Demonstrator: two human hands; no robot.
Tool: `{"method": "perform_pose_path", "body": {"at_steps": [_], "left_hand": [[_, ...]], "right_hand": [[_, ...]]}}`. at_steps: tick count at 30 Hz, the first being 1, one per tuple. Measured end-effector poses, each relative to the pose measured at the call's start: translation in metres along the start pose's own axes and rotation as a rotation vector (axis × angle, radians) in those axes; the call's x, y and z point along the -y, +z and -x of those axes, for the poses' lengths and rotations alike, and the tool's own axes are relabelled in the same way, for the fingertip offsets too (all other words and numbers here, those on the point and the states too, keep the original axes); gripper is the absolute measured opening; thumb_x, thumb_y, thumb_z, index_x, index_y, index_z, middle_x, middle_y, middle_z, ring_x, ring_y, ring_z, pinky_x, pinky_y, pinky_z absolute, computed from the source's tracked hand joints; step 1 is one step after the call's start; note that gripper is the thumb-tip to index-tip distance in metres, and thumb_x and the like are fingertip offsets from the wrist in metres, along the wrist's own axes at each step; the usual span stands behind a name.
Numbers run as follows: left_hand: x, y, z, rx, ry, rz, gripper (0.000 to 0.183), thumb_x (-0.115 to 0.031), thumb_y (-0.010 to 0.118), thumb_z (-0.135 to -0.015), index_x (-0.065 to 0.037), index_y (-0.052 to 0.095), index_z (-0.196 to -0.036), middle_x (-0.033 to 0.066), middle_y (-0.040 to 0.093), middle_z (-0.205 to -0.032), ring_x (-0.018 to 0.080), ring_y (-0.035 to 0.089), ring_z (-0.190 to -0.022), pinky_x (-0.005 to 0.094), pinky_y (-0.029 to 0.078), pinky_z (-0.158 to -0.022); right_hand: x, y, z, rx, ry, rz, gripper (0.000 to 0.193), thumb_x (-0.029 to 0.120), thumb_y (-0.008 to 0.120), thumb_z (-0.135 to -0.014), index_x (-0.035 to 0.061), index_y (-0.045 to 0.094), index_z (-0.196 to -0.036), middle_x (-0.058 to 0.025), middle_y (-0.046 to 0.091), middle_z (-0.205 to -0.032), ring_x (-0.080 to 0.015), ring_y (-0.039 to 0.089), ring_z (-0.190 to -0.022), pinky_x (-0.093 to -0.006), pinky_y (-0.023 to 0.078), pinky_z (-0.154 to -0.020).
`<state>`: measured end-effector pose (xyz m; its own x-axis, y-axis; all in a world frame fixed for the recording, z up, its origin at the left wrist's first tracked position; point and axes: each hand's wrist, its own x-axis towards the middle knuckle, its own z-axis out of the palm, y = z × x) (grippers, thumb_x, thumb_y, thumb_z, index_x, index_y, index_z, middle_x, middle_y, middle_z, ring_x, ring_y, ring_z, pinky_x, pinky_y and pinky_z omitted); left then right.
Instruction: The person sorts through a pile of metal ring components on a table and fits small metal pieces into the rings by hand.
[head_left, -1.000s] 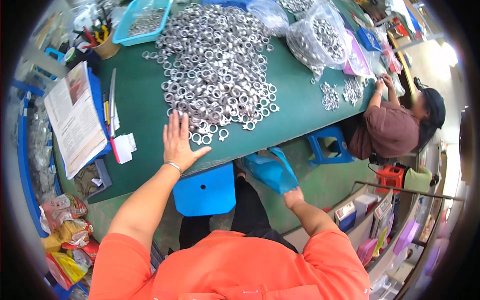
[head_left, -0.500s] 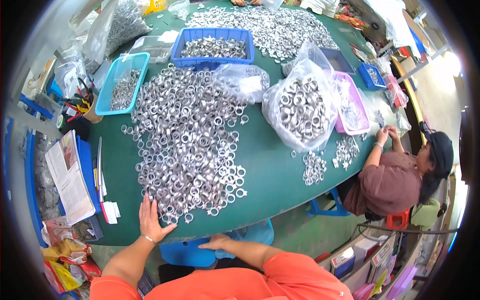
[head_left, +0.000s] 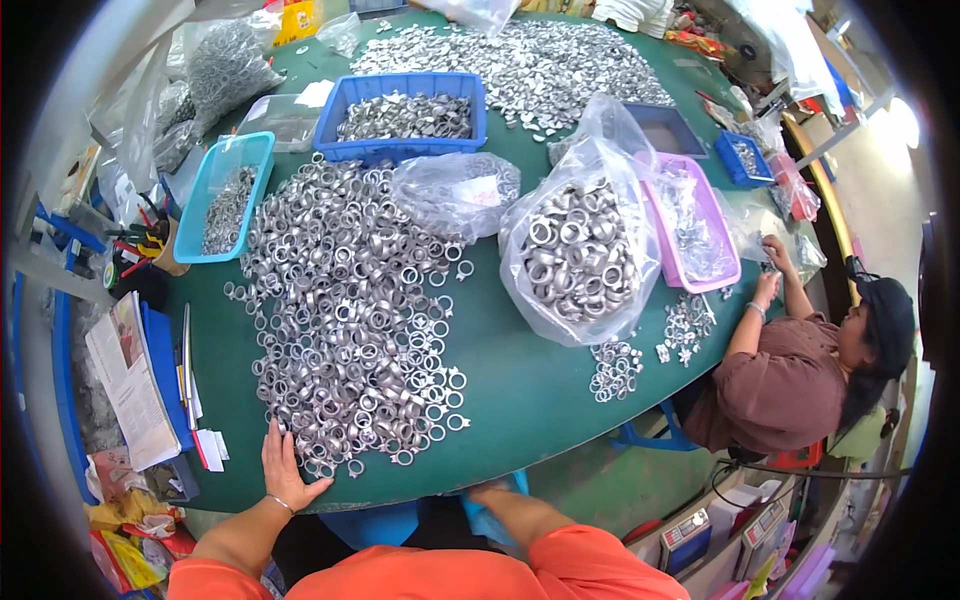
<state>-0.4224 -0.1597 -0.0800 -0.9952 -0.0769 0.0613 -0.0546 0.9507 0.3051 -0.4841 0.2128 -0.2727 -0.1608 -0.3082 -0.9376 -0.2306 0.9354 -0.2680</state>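
My left hand (head_left: 285,474) lies flat on the green table (head_left: 490,420) by its front edge, fingers stretched and thumb spread. Its fingertips touch the near left border of a large heap of silver metal rings (head_left: 350,330); nothing is in its grasp. Down below the table edge is my right hand (head_left: 487,490), beside a light blue plastic stool (head_left: 500,515). The table edge hides its fingers, so whether it holds anything does not show.
Behind the heap stand a blue bin (head_left: 330,145) and a turquoise tray (head_left: 262,190) of metal parts. A clear bag of rings (head_left: 580,250) and a pink basket (head_left: 725,265) are farther right. A co-worker (head_left: 780,385) sits at the right edge, handling small parts. Papers (head_left: 130,380) lie left.
My right hand has moved right along the stool, its fingers slipping out of sight under the table edge. The left hand stays by the rings. The view has shifted, placing the table lower.
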Motion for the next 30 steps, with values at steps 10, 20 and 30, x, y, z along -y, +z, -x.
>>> {"method": "perform_pose_path", "body": {"at_steps": [10, 20, 30], "left_hand": [[0.009, 0.002, 0.006, 0.021, -0.026, 0.001, 0.111, -0.043, 0.077, -0.059, -0.007, 0.012, -0.141, 0.0286, 0.013, -0.145, 0.045, 0.02, -0.131, 0.0546, 0.02, -0.104], [0.009, 0.002, 0.006, 0.043, -0.003, 0.03, 0.105, -0.04, 0.075, -0.064, -0.002, 0.012, -0.139, 0.0286, 0.011, -0.144, 0.0442, 0.016, -0.133, 0.0543, 0.018, -0.105], [0.013, 0.002, 0.004, 0.017, 0.075, 0.135, 0.097, -0.039, 0.07, -0.071, 0.002, 0.015, -0.139, 0.0318, 0.011, -0.143, 0.0455, 0.015, -0.133, 0.0523, 0.017, -0.105]], "right_hand": [[-0.051, -0.033, 0.124, -0.154, 0.041, 0.195, 0.029, 0.019, 0.045, -0.083, 0.0084, 0.066, -0.101, -0.0147, 0.065, -0.105, -0.0316, 0.063, -0.097, -0.0445, 0.05, -0.08], [-0.008, -0.016, 0.124, -0.191, 0.12, 0.093, 0.03, 0.016, 0.046, -0.083, 0.003, 0.063, -0.104, -0.0187, 0.061, -0.111, -0.0324, 0.06, -0.102, -0.0433, 0.048, -0.084], [0.011, 0.036, 0.07, -0.278, 0.253, 0.159, 0.03, 0.018, 0.047, -0.082, 0.0032, 0.064, -0.102, -0.0187, 0.062, -0.108, -0.0325, 0.061, -0.1, -0.043, 0.049, -0.081]]}}
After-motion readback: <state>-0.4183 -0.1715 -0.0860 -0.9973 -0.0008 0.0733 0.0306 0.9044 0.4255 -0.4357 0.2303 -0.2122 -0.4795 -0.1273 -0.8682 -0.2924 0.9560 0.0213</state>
